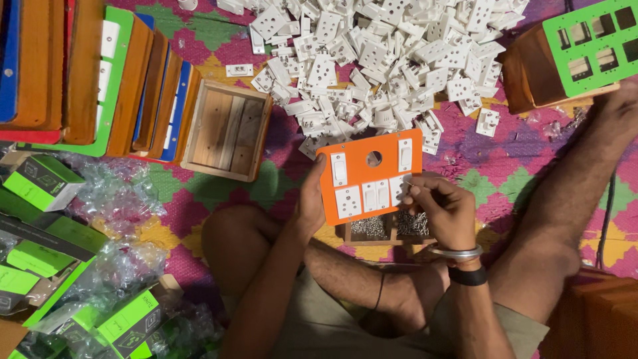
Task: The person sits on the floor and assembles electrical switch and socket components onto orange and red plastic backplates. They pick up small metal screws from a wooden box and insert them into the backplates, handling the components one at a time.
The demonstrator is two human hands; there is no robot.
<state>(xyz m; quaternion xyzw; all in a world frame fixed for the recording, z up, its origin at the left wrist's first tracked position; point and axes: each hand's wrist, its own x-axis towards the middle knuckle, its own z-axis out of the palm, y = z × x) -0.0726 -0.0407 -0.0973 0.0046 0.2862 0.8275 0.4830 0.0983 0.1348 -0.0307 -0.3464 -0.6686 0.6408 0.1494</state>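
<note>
Left hand (310, 199) is gripping the orange switch panel (369, 174) mid-frame by its edge, right hand (444, 211) is pinching something tiny at its lower right corner, above the screw tray (389, 227).

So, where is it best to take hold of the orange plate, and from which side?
Grip the orange plate by its bare left edge, coming from the left, as the left hand does now. That edge is free of switches and sockets, and the plate stands tilted above the screw tray. The right hand works at the lower right corner, so that side is taken.
</note>
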